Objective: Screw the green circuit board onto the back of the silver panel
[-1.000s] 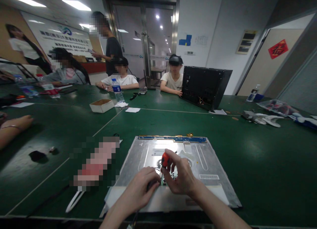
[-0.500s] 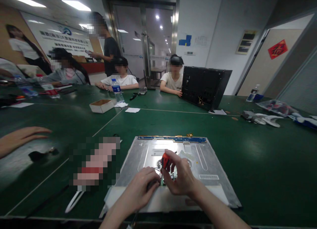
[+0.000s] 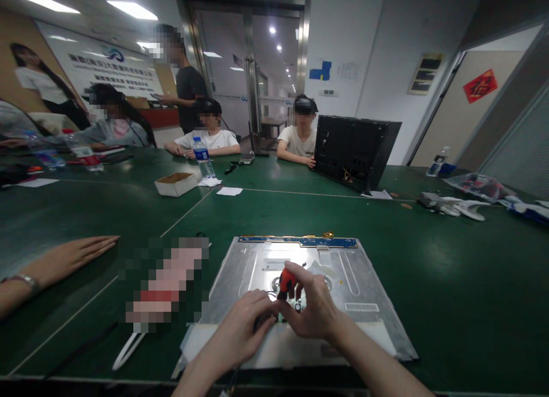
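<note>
My right hand [image 3: 315, 305] is closed around the red and black handle of a screwdriver [image 3: 287, 281], held nearly upright with its tip pointing down. Beside it, my left hand [image 3: 246, 325] has its fingers pinched together close to the screwdriver's lower end; what lies between them is hidden. Under both hands rests a flat silver metal panel [image 3: 364, 322], like the back of a display. Along its far edge runs a blue circuit strip [image 3: 274, 241]. A small green board [image 3: 281, 317] shows partly between my hands, where the screwdriver's tip is hidden.
A co-worker's hand [image 3: 72, 259] lies flat on the green table [image 3: 463, 305] at left. A blurred-out pinkish item [image 3: 171, 277] with a white loop lies left of the panel. Farther off are a white box [image 3: 175, 185], a water bottle [image 3: 203, 157], a black casing [image 3: 354, 151] and seated people.
The co-worker's hand at left has slid nearer and to the right, and the small dark object seen there earlier no longer shows. My hands and the screwdriver have barely shifted.
</note>
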A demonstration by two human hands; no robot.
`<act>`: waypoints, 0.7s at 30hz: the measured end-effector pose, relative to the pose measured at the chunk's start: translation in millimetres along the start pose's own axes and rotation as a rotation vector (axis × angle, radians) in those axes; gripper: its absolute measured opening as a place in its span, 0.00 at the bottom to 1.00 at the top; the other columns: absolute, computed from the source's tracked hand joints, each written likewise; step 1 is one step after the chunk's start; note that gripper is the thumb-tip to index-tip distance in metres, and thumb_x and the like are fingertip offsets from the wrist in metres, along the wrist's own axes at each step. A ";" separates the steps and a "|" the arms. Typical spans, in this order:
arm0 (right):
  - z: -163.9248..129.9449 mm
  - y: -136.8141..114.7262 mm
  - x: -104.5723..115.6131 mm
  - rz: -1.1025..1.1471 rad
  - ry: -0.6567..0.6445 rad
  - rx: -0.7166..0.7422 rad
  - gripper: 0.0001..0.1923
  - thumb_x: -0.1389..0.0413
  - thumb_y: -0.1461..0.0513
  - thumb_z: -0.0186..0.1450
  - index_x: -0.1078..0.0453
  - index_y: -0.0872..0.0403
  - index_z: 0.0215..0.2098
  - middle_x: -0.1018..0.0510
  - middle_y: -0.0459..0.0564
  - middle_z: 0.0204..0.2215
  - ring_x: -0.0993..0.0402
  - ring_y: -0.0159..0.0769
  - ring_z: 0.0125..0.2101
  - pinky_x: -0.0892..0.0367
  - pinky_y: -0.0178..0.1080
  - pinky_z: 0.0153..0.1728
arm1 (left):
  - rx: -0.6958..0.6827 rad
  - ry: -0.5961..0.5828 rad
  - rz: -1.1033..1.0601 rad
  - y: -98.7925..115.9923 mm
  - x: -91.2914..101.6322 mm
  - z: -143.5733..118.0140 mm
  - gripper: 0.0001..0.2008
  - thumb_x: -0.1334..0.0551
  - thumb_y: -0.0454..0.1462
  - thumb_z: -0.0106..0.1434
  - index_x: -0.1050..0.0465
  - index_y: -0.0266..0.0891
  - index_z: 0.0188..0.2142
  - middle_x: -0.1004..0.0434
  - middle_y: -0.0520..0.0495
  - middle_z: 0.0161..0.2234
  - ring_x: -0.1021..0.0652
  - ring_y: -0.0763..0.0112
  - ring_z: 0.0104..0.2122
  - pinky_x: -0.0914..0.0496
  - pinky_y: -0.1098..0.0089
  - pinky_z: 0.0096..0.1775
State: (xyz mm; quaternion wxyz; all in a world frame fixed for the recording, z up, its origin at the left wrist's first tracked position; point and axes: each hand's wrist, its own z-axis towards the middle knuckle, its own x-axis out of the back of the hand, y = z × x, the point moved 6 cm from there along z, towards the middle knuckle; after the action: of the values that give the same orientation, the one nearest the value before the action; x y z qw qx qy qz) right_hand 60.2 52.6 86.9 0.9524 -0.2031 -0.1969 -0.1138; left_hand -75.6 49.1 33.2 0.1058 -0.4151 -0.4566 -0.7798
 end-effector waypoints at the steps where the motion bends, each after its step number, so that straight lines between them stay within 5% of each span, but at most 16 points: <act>1: -0.1 -0.5 0.1 0.012 -0.007 0.004 0.32 0.49 0.64 0.63 0.54 0.53 0.63 0.24 0.48 0.33 0.30 0.30 0.22 0.34 0.33 0.21 | 0.006 -0.006 0.004 -0.5 -0.2 -0.1 0.08 0.45 0.31 0.63 0.28 0.41 0.37 0.24 0.46 0.36 0.25 0.63 0.39 0.31 0.65 0.42; 21: -0.1 -0.3 0.5 0.009 0.007 -0.017 0.30 0.50 0.66 0.63 0.52 0.54 0.63 0.24 0.49 0.32 0.30 0.30 0.21 0.33 0.32 0.20 | 0.011 0.000 0.042 1.1 0.1 -0.3 0.08 0.46 0.32 0.63 0.28 0.41 0.36 0.25 0.46 0.35 0.26 0.64 0.38 0.31 0.66 0.41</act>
State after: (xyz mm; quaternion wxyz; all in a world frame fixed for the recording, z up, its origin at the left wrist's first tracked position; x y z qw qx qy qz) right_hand 60.6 52.1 87.1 0.9518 -0.2116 -0.1916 -0.1117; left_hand -75.2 48.3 34.0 0.1246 -0.4242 -0.4520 -0.7747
